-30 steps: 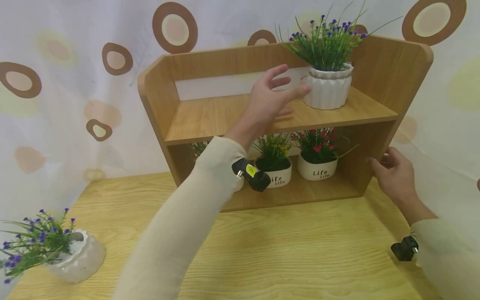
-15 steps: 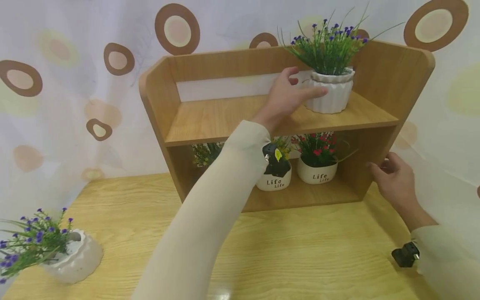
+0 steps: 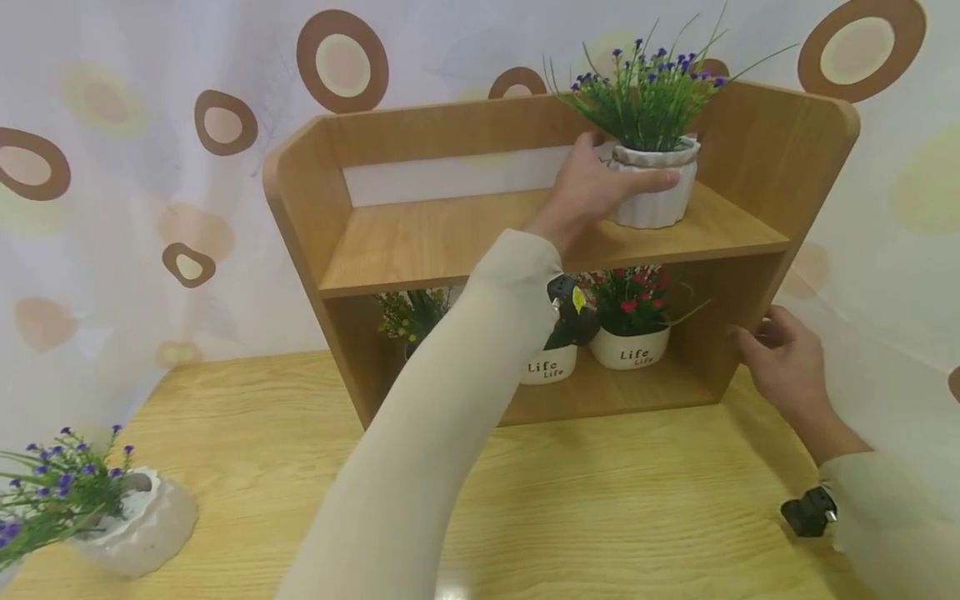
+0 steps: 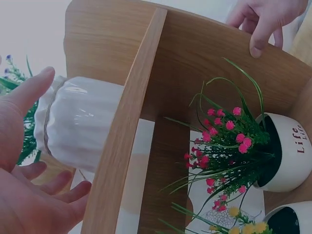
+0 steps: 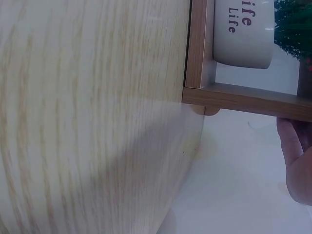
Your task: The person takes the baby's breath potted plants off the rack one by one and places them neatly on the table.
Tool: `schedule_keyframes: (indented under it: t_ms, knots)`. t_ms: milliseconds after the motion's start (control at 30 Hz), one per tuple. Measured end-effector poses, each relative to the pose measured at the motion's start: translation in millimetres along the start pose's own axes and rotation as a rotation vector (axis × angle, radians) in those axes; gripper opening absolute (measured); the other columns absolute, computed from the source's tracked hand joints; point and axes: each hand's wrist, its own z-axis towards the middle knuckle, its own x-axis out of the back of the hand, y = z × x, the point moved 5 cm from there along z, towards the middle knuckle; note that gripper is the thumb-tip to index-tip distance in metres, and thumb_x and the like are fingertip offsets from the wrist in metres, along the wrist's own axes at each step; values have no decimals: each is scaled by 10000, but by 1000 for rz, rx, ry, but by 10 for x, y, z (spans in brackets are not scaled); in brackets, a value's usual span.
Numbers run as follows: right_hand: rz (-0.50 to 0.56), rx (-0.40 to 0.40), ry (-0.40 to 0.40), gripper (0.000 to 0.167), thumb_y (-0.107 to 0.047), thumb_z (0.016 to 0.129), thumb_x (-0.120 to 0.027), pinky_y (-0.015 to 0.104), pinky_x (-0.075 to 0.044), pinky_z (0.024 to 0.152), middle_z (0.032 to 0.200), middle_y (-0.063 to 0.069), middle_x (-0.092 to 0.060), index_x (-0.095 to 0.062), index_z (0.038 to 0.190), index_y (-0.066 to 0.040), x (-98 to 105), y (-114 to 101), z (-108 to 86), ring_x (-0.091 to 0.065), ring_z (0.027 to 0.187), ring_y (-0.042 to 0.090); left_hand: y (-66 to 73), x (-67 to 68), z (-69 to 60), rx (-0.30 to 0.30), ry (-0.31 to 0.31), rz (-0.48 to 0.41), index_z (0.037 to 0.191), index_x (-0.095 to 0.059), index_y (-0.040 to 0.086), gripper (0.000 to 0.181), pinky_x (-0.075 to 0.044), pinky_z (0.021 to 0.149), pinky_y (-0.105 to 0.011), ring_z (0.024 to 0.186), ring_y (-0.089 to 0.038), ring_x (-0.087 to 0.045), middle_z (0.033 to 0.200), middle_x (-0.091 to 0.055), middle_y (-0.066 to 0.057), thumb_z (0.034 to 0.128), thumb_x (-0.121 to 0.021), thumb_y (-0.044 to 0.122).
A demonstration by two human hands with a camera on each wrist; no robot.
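Observation:
A white fluted pot (image 3: 660,200) with purple flowers stands on the upper level of a wooden shelf (image 3: 450,242), at its right. My left hand (image 3: 596,187) is around the pot's left side, thumb across its front. In the left wrist view, the fingers of the left hand (image 4: 34,180) are spread, with a gap between them and the pot. My right hand (image 3: 787,362) grips the front edge of the shelf's right side panel, thumb on the inner face. Part of the right hand (image 5: 300,165) also shows at the right wrist view's edge.
On the lower level stand white "Life" pots with red flowers (image 3: 632,346) and yellow flowers (image 4: 287,222); my left arm partly hides this level. Another white pot (image 3: 153,529) with purple flowers lies tilted on the wooden table (image 3: 600,500) at left. A patterned curtain (image 3: 120,275) hangs behind.
My left hand has moved right, from beside the upper pot to around it, and its thumb now crosses the pot's front. The right hand stays on the shelf's side panel.

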Motion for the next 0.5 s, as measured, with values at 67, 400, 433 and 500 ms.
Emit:
schedule_keyframes:
  t_ms: [67, 400, 433, 500]
  knots:
    - [-22, -1, 2, 293, -29, 929, -641, 122, -527, 618, 847, -246, -633, -634, 1221, -44, 9, 3, 4, -631, 767, -102, 14, -22, 15, 1, -2, 21, 1540, -329, 184, 979, -372, 1029, -171, 1326, -66, -431, 1484, -427, 72, 754, -897, 318]
    - [-49, 12, 6, 336, -55, 936, -650, 121, -525, 622, 860, -254, -630, -603, 1260, 19, 16, 32, 28, -626, 779, -107, 44, -116, 61, 10, -13, 41, 1508, -347, 149, 944, -394, 928, -115, 1173, -50, -507, 1354, -500, 60, 754, -896, 295]
    - [-48, 13, 3, 339, -52, 936, -647, 122, -526, 622, 859, -248, -631, -601, 1263, 23, 11, 34, 16, -626, 780, -104, 32, -126, 63, 9, -12, 40, 1494, -358, 151, 926, -399, 914, -116, 1147, -50, -516, 1327, -510, 62, 754, -897, 292]
    - [-52, 15, 3, 359, -50, 939, -644, 125, -529, 626, 868, -245, -630, -591, 1285, 27, 6, 32, -2, -627, 788, -101, 17, -142, 66, 7, -7, 39, 1483, -362, 164, 906, -401, 910, -121, 1134, -45, -517, 1310, -511, 71, 760, -892, 297]
